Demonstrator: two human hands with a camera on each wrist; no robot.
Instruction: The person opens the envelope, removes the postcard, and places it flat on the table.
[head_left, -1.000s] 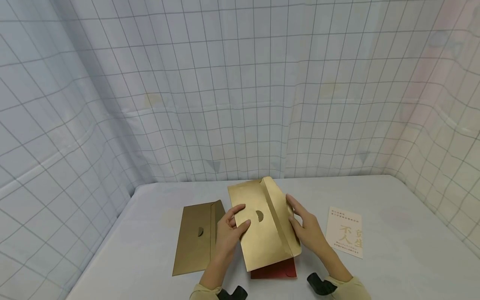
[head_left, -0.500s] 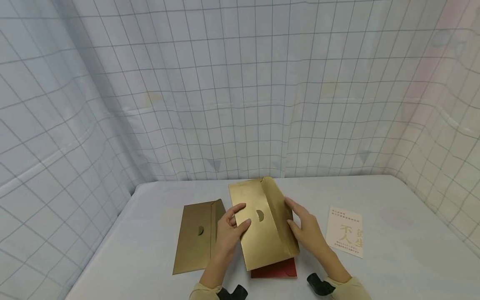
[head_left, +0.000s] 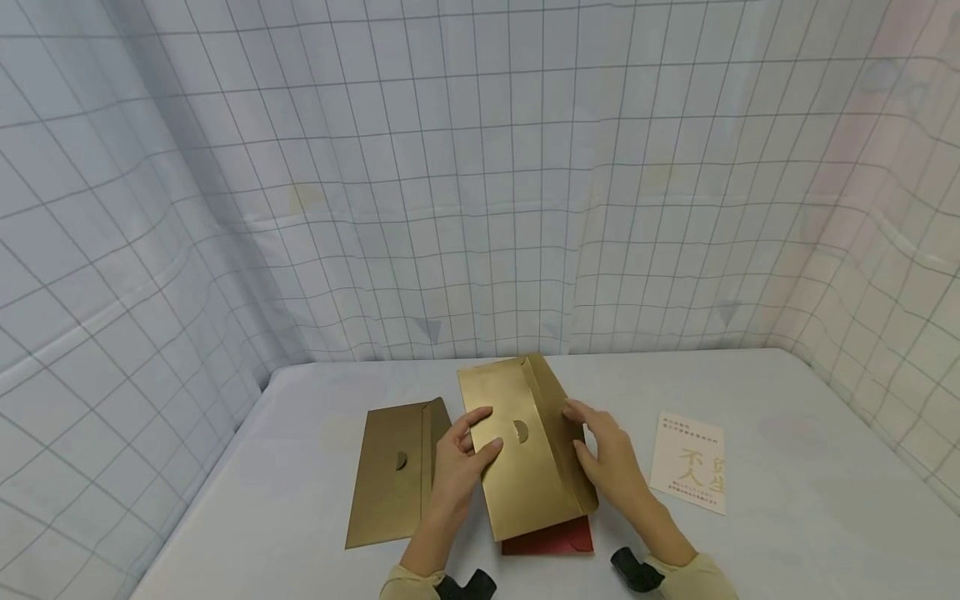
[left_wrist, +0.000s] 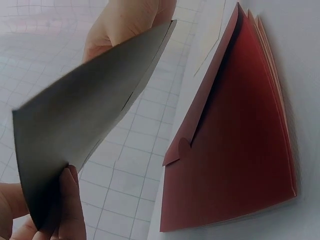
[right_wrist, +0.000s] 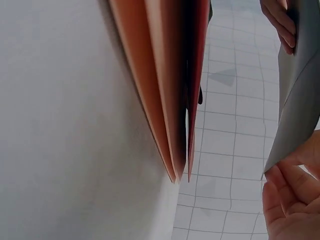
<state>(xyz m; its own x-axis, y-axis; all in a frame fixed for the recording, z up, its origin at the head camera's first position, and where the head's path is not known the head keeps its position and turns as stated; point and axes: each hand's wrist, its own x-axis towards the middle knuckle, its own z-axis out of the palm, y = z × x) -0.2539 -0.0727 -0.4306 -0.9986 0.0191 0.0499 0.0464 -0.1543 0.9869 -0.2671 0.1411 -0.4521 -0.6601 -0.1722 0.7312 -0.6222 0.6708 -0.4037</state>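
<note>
My left hand (head_left: pixel 457 467) grips a gold envelope (head_left: pixel 517 483) by its left side, thumb on the face near the half-round notch and fingers behind. The envelope is tilted above the table, its long flap (head_left: pixel 558 425) unfolded on the right. At that flap's outer edge, my right hand (head_left: pixel 615 458) pinches the paper; in the right wrist view its fingertips (right_wrist: pixel 272 175) meet the edge from underneath. Below lies a stack of red envelopes (left_wrist: pixel 230 150), mostly covered in the head view. The left wrist view shows the held envelope's dull underside (left_wrist: pixel 85 105).
A second, darker gold envelope (head_left: pixel 386 483) lies on the white table (head_left: pixel 300 467) to the left, partly behind my left forearm. On the right is a pale card (head_left: pixel 690 462) with gold characters. Gridded curtain (head_left: pixel 510 208) surrounds the table's back and sides.
My right hand has shifted slightly left, and the flap has tilted up a little toward the envelope's face, turning darker. My left hand keeps its hold in nearly the same place.
</note>
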